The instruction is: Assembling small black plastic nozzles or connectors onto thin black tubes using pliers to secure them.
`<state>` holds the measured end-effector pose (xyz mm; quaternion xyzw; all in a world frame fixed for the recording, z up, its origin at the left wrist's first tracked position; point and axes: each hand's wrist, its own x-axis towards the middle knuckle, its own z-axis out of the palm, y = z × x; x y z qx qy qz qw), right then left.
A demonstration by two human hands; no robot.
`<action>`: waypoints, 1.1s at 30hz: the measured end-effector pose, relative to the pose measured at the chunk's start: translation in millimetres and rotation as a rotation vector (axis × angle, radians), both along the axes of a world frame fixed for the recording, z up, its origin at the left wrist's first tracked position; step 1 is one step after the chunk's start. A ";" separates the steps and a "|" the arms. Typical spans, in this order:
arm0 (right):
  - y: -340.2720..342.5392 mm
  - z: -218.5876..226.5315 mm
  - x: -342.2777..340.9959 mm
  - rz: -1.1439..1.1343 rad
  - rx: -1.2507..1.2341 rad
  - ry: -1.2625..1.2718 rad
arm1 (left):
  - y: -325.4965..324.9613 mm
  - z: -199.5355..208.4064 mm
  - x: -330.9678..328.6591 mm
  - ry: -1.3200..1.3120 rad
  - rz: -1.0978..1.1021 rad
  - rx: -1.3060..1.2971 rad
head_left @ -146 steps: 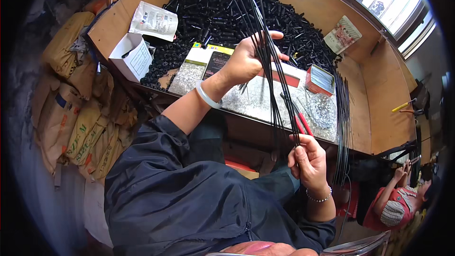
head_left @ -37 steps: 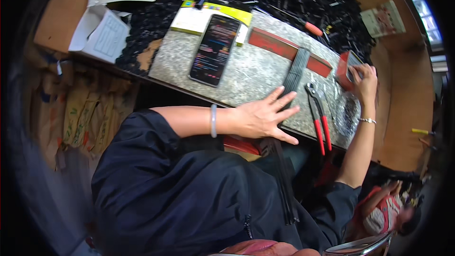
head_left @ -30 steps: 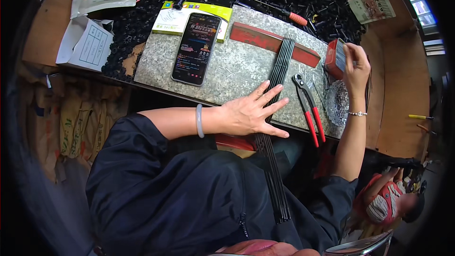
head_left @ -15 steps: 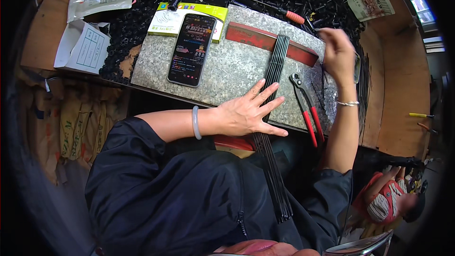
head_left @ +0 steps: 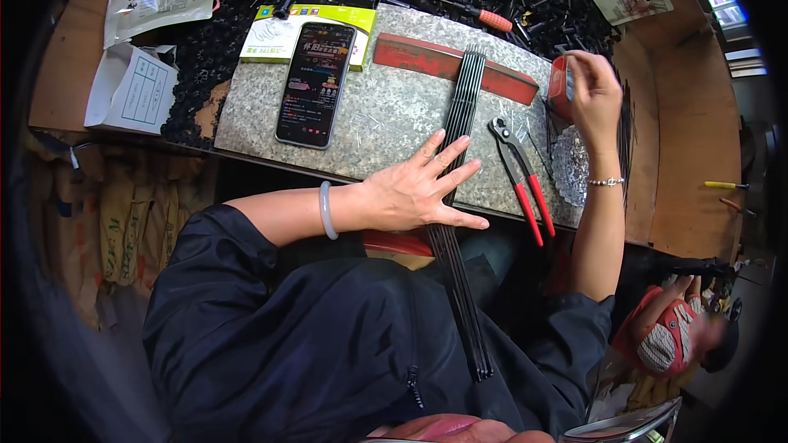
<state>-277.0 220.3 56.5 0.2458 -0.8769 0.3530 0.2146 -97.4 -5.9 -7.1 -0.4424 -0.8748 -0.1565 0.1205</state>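
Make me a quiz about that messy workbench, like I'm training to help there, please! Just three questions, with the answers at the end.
1. Which hand is spread across the bundle of black rods?
2. True or false: the red-handled pliers lie to the right of the smartphone.
3. Fill in the gap: the far ends of the black rods lie across a ______.

Key:
1. The left hand.
2. True.
3. Red bar.
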 end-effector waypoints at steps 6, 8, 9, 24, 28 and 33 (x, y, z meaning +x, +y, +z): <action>-35.5 -32.5 4.8 0.132 0.187 -0.202 | 2.8 1.3 -1.0 0.031 -0.005 -0.018; -40.5 -35.8 0.5 0.117 0.205 -0.216 | 2.1 1.5 -1.1 0.047 0.002 -0.029; -42.0 -36.6 -1.6 0.133 0.213 -0.223 | 1.7 2.4 -1.2 0.039 0.001 -0.024; -48.1 -37.0 -1.2 0.135 0.182 -0.313 | 0.3 1.3 -1.5 0.059 0.006 -0.020; -51.9 -35.4 -1.5 0.147 0.164 -0.338 | 0.4 2.2 -2.0 0.030 -0.008 -0.004; -53.5 -35.0 -4.4 0.155 0.147 -0.414 | -0.9 2.8 -3.5 0.029 -0.034 -0.033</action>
